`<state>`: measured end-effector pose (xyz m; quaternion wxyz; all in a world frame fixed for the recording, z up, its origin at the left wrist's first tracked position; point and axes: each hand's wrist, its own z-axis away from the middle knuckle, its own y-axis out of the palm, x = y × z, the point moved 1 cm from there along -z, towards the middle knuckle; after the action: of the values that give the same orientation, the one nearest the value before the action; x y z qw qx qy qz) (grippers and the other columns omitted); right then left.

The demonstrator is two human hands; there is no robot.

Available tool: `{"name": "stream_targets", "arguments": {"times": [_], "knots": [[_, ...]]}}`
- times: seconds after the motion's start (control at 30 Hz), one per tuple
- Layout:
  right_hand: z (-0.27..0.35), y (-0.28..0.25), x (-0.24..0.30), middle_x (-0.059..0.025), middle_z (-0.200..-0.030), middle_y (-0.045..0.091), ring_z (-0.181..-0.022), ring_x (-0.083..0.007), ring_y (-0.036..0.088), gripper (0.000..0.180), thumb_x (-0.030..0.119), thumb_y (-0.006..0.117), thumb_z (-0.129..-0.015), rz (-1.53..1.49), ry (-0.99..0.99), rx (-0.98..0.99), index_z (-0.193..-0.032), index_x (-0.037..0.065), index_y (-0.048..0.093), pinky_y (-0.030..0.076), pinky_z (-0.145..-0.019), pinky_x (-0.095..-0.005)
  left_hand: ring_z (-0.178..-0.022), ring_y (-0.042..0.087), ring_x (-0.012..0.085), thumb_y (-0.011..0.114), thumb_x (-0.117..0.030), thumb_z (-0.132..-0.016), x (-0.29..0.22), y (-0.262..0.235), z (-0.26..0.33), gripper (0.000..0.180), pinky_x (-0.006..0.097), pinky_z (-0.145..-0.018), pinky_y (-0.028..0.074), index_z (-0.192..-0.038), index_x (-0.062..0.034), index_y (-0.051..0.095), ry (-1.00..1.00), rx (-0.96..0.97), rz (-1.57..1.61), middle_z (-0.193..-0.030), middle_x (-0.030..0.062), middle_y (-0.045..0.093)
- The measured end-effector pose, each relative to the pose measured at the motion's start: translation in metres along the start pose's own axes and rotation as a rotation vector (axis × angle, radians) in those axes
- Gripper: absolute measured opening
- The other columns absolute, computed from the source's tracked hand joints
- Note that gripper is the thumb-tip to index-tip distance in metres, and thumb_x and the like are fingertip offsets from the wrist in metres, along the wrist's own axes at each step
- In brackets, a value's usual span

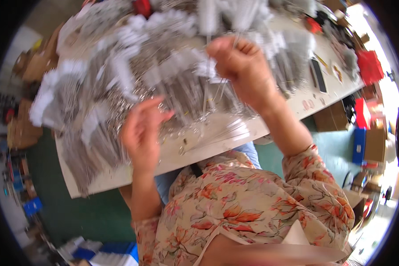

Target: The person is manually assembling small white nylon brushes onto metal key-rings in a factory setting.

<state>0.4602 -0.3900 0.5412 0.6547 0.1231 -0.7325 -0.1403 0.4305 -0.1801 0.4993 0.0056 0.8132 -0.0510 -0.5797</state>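
Observation:
My right hand (244,71) is raised over the worktable, fingers curled into a pinch around the thin wire stems of two white-bristled brushes (208,17). Their fluffy heads stick up beyond the hand, and the stems run down below it. Lower and to the left, my left hand (142,128) hovers over the table edge, thumb and forefinger apart with nothing between them; it is slightly blurred. Bundles of similar wire-stemmed brushes (177,84) lie between and behind my hands. A few loose brushes (230,133) rest close to the near edge.
More brush bundles (66,88) cover the left of the white table (173,164). On the right lie a dark flat phone-like object (318,76) and a yellow-handled tool (322,63). A red bag (370,67) hangs past the right edge; cartons (332,117) stand on the green floor.

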Motion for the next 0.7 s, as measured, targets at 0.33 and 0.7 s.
{"name": "stream_targets", "arguments": {"times": [0.33,0.7], "knots": [[0.014,0.047,-0.065,0.0034,-0.059,0.053,-0.057,-0.0014,0.048,0.017,0.014,0.069,-0.078,0.299,0.112,0.088,-0.074,0.000,0.061,0.034,-0.047,-0.0179,-0.043,0.034,0.0012,0.055,-0.014,-0.090,0.024,-0.003,0.018,0.019,0.016,-0.038,0.025,-0.099,0.0007,0.061,-0.235,0.121,0.030,-0.067,0.0019,0.056],[0.032,0.049,-0.077,0.0037,-0.052,0.047,-0.053,-0.0016,0.044,0.029,0.017,0.073,-0.076,0.379,-0.025,0.023,-0.062,0.002,0.052,0.034,-0.043,-0.0213,-0.045,0.036,-0.0004,0.049,-0.009,-0.092,0.030,0.000,0.039,0.019,0.015,-0.040,0.028,-0.106,-0.0019,0.060,-0.149,0.041,0.047,-0.069,0.0001,0.057]]}}
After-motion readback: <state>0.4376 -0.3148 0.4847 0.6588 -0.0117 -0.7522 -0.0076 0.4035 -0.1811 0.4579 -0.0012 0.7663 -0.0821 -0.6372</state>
